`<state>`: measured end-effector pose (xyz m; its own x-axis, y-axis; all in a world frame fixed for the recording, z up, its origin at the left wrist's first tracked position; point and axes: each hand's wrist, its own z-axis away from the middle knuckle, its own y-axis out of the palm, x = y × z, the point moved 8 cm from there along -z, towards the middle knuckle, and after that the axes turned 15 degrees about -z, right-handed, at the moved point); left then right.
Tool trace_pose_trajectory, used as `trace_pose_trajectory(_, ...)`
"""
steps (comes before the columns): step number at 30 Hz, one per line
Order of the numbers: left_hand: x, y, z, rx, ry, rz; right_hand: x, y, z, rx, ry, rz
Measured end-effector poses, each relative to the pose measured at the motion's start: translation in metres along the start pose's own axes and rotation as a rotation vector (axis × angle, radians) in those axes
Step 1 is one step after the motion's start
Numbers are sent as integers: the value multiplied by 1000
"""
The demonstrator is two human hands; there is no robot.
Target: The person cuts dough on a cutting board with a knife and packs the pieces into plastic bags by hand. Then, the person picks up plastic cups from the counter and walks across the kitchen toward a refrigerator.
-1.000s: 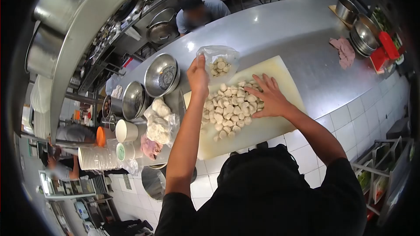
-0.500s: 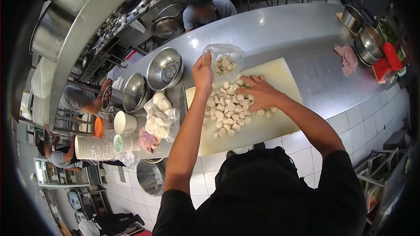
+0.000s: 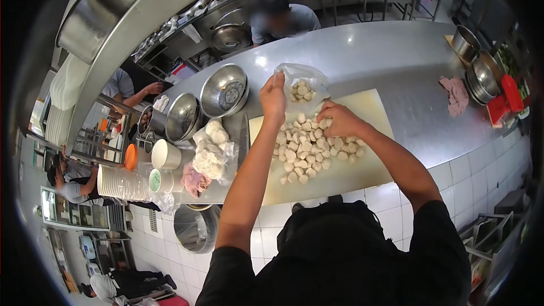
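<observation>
My left hand (image 3: 273, 97) grips the edge of a clear plastic bag (image 3: 315, 75), its fingers closed on it. Several pale round pieces lie inside the bag, beyond the far edge of the cutting board (image 3: 371, 110). On the board is a heap of pale, off-white chunks (image 3: 306, 147). My right hand (image 3: 341, 120) is at the far right side of this heap, fingers curled down over some chunks; what lies beneath the fingertips is partly hidden. A knife (image 3: 243, 136) rests along the board's left edge.
Steel bowls (image 3: 225, 90), a bag of white dough-like lumps (image 3: 209, 156), a pink cloth (image 3: 195, 180) and stacked cups (image 3: 122, 182) stand left. Another pink cloth (image 3: 455, 95) and bowls (image 3: 483, 76) are right. A person (image 3: 283, 20) leans at the counter's far side.
My right hand has gone from spread over the heap to curled at its far side, nearer the bag. Some chunks have shifted. The whole view has tilted, and my left hand still holds the bag.
</observation>
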<state>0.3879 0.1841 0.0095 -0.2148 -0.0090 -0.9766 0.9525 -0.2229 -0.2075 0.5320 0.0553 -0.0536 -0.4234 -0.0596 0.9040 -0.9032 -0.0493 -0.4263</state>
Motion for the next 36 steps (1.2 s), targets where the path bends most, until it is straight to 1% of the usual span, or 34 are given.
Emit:
trace_pose_trajectory(3, 1, 0, -2, -3, -11, -7, -1, -14, -8, -67, 1, -131)
trace_pose_trajectory(6, 3, -1, -2, 8, -11, 10, -9, -30, 1, -123, 231, -459)
trace_pose_trajectory(9, 11, -1, -7, -34, 12, 5, -9, -45, 3, -236, 295, -863)
trace_pose_trajectory(10, 13, -2, -8, -43, 14, 1, -1, -51, -2, -296, 265, -897)
trace_pose_trajectory(12, 12, 0, -6, -44, 13, -8, 10, -42, -34, -229, 238, -1016)
trace_pose_trajectory(15, 5, 5, -7, -38, 86, -49, 20, -18, -94, -192, 243, -1167)
trace_pose_trajectory(16, 3, 4, -6, -43, 120, -63, 28, -10, -105, -215, 302, -1118)
trace_pose_trajectory(17, 1, 2, -5, -28, 103, -54, 35, -5, -109, -234, 359, -1068)
trace_pose_trajectory(20, -5, -10, -6, -31, 79, 5, 57, -25, -85, -485, 351, -563)
trace_pose_trajectory(22, 5, -20, -12, -26, 50, 28, 61, -33, -60, -404, 104, -450)
trace_pose_trajectory(24, 11, -30, -17, -39, 18, 28, 64, -45, -9, -469, 68, -133)
trace_pose_trajectory(26, 14, -37, -16, -59, -24, -1, 57, -24, 33, -410, 69, 83)
trace_pose_trajectory(29, 10, -35, -16, -6, -46, -1, 66, 42, 58, -38, 34, 445)
trace_pose_trajectory(32, 2, -27, -24, 5, -12, 5, 75, 73, 45, 147, -87, 433)
trace_pose_trajectory(35, 3, -26, -23, 13, -26, 5, 69, 78, 20, 283, -69, 517)
trace_pose_trajectory(36, 2, -27, -22, 12, -33, 6, 64, 76, 12, 316, -68, 481)
